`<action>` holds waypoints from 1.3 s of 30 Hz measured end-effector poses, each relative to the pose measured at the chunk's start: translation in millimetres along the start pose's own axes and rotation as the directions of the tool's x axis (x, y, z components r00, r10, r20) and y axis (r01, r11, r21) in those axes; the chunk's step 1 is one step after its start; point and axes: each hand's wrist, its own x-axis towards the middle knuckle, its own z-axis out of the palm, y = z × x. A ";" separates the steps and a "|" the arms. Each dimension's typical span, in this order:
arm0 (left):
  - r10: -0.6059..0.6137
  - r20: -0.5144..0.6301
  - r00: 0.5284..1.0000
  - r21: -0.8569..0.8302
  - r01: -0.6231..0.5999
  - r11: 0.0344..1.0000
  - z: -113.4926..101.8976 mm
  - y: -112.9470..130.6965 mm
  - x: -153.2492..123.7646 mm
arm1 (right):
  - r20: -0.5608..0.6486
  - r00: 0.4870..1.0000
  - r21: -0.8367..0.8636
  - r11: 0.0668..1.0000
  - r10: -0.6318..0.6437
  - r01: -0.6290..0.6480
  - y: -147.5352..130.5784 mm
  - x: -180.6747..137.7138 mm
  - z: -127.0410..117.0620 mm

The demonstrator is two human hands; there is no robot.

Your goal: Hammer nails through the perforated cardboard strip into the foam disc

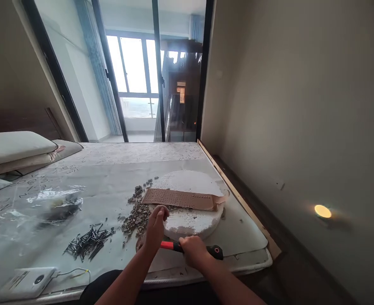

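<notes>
My right hand point(194, 250) is wrapped round the red and black handle of a hammer point(168, 245), held low over the near edge of the bed. Its head end is mostly hidden behind my left forearm. My left hand point(156, 224) is closed, fingers curled together, at the near edge of a brown cardboard strip point(177, 199); what it holds, if anything, is hidden. Rows of small holes cover the strip, with a few pale dots towards its right end. Under it lies a thick round white foam slab point(188, 223). Broken grey stones point(138, 217) are heaped along the slab's left side.
A pile of nails point(89, 241) lies left of the stones. Behind it sits a clear plastic bag point(62, 205) with dark contents. A white power bank point(31, 281) with a cable is at the near left. Pillows point(18, 148) rest on the mattress point(110, 169); a wall point(301, 106) stands right.
</notes>
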 end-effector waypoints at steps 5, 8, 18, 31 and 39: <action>-0.077 0.184 0.980 0.048 0.069 0.996 11.8 -36.6 -9.9 | 0.047 0.996 -0.058 0.995 0.079 -0.076 3.0 22.0 29.8; -0.049 0.328 0.943 0.149 0.000 0.989 13.3 -48.0 -14.2 | 0.049 0.993 -0.063 0.993 0.105 -0.102 6.1 26.0 41.2; -0.081 0.493 0.866 0.318 -0.093 0.943 12.4 -59.7 4.0 | -0.226 0.973 -0.148 0.985 0.055 -0.090 26.3 22.3 -32.9; -0.225 0.571 0.789 0.407 -0.034 0.913 -2.9 -63.6 3.9 | 0.015 0.981 -0.378 0.909 0.193 -0.173 85.7 154.8 -81.5; -0.272 0.573 0.773 0.433 -0.003 0.901 -4.0 -63.8 4.6 | 0.048 0.988 -0.403 0.908 0.144 -0.113 84.6 156.6 -69.5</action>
